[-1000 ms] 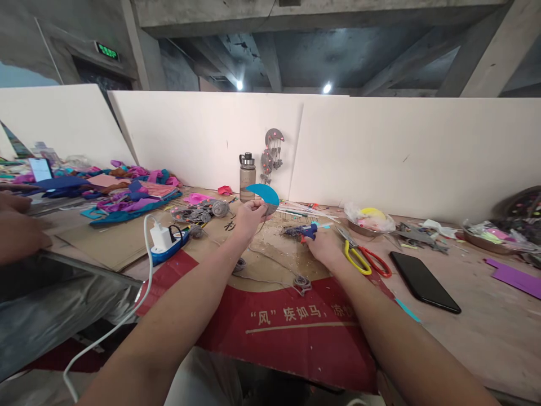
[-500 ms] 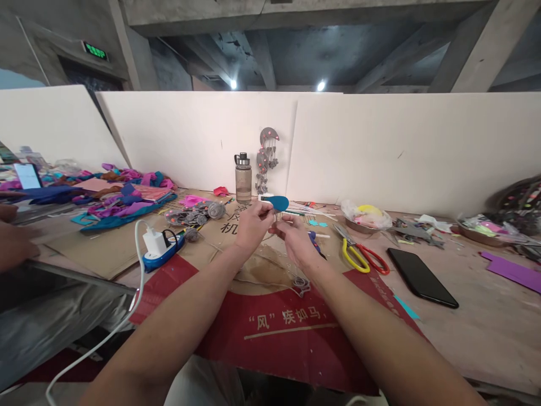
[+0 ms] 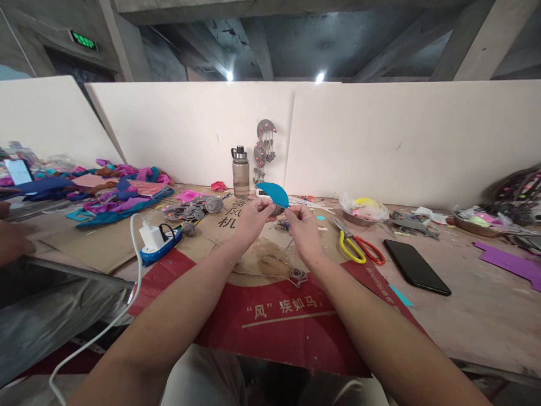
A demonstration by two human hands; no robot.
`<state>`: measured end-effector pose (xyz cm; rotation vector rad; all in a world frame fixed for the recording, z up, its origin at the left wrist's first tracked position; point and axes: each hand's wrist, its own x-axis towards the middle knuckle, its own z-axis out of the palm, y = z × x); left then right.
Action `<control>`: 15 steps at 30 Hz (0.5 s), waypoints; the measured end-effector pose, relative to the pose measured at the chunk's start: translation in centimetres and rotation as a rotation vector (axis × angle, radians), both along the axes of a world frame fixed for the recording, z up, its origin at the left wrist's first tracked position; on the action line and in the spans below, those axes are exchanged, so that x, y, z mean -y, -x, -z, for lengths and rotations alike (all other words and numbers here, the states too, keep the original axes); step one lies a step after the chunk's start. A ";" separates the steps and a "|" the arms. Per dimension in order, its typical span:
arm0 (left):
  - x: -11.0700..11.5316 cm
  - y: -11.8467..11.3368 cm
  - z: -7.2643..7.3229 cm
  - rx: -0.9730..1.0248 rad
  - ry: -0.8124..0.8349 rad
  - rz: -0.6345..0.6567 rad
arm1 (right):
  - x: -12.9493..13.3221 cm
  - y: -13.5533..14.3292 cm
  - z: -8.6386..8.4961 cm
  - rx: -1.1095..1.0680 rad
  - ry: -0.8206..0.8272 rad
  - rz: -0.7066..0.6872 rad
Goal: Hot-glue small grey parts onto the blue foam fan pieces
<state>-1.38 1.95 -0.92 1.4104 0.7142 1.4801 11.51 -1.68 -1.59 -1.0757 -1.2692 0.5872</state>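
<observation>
A blue curved piece, apparently felt (image 3: 274,194), stands raised between my two hands above the cardboard. My left hand (image 3: 253,220) pinches its lower left edge between thumb and fingers. At its lower right tip, my right hand (image 3: 302,226) is closed with thumb and forefinger together. A greyish part shows under the blue edge between the hands. Below them, a thin grey cord with a small coil (image 3: 298,275) lies on the red and brown cardboard sheet (image 3: 291,338). Part of a dark blue object is visible behind my right fingers; its kind is unclear.
Scissors with yellow and red handles (image 3: 362,246) and a black phone (image 3: 416,267) lie to the right. A water bottle (image 3: 240,173) stands behind, near a hanging grey moon ornament (image 3: 266,127). To the left are a blue power strip (image 3: 161,251), coloured cloth scraps (image 3: 122,197) and another person's hand (image 3: 14,242).
The blue piece has turned to show its broad curved face and sits slightly higher. My right hand has moved up to its right tip. The camera view has shifted a little.
</observation>
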 end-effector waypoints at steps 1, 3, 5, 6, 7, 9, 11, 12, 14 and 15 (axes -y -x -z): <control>0.0 0.0 0.0 0.007 0.007 0.004 | 0.1 0.0 -0.1 -0.007 -0.006 0.016; 0.1 0.0 0.0 0.023 0.021 0.011 | 0.2 -0.1 -0.2 -0.013 -0.013 0.039; 0.2 -0.1 0.0 0.035 0.035 0.016 | 0.3 -0.2 -0.4 0.003 -0.013 0.054; 0.3 -0.1 0.0 0.041 0.043 0.017 | 0.4 -0.2 -0.4 0.010 -0.012 0.061; 0.3 -0.1 -0.1 0.048 0.056 0.017 | 0.4 -0.3 -0.5 0.016 -0.009 0.069; 0.4 -0.1 -0.1 0.070 0.089 0.018 | 0.3 -0.4 -0.5 0.025 -0.004 0.080; 0.5 -0.2 -0.2 0.093 0.119 0.026 | 0.3 -0.5 -0.4 0.029 -0.002 0.082; 0.5 -0.2 -0.2 0.102 0.130 0.032 | 0.2 -0.5 -0.4 0.030 -0.004 0.077; 0.5 -0.2 -0.2 0.114 0.152 0.051 | 0.1 -0.6 -0.3 0.032 -0.004 0.061; 0.6 -0.2 -0.2 0.118 0.164 0.059 | 0.0 -0.6 -0.3 0.031 0.000 0.054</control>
